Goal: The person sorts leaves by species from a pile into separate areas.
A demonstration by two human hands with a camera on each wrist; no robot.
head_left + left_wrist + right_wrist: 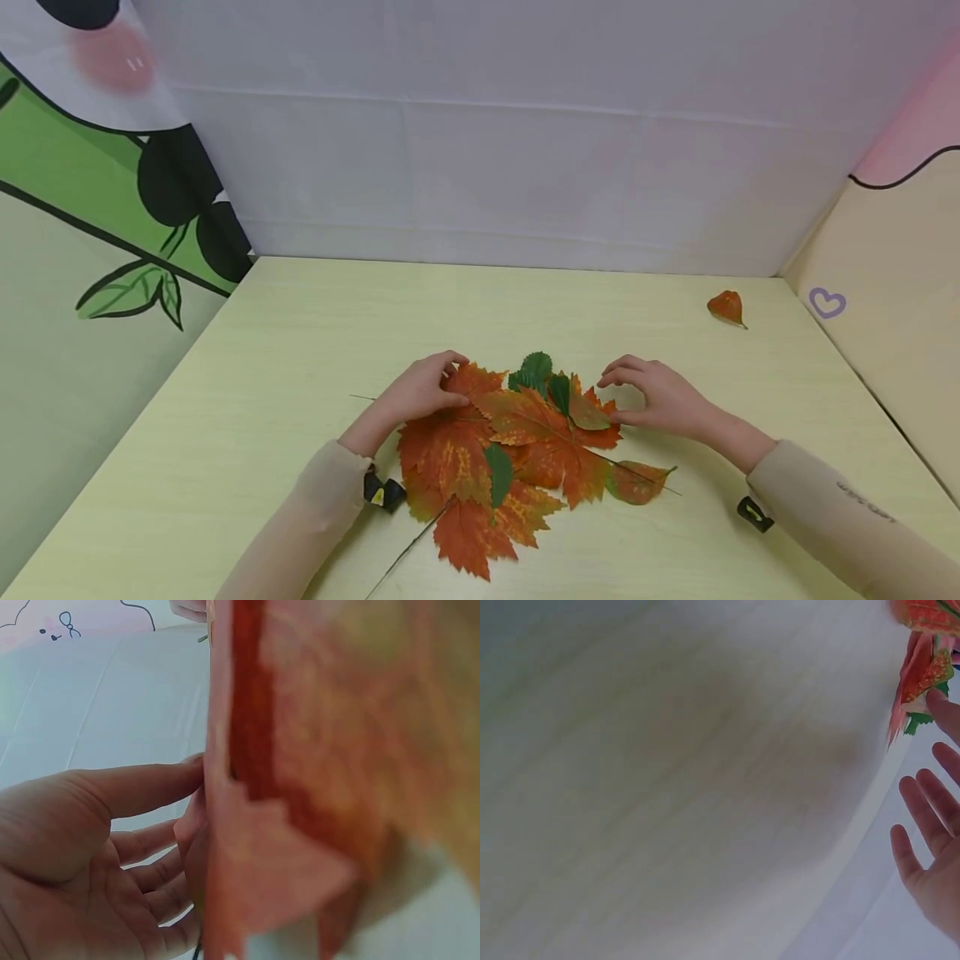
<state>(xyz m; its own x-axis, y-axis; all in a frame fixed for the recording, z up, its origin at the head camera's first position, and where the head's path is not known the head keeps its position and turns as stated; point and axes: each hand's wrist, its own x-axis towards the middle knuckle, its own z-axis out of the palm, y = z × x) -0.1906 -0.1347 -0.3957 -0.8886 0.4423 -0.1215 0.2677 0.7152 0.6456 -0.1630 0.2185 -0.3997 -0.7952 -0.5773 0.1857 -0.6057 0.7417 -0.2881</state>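
so, both of my hands are at a loose pile of orange leaves (450,450), spread across the near middle of the pale table (300,350). my left hand (420,392) is at the pile's upper left, thumb against the edge of a leaf and the other fingers reaching behind it, loosely bent, with a gap between them and the thumb; from that wrist, the leaf looms large and blurred. my right hand (663,396) is at the opposite side, fingers spread and softly curved, well apart from the thumb, whose tip meets a small brownish leaf (588,412) on the pile's right edge; it grips nothing.

between my hands, toward the back, a few green leaves (536,372) poke out of the orange, and another green leaf (498,475) lies on top near the front. a dark stem (408,550) sticks out toward me. a yellowish-orange leaf (637,485) rests at the pile's right, under a thin stem. one lone leaf (726,307) lies well apart, near the far right corner. my beige sleeves (300,525) come in from both sides, and behind the table hangs a creased, pale backdrop (517,167).
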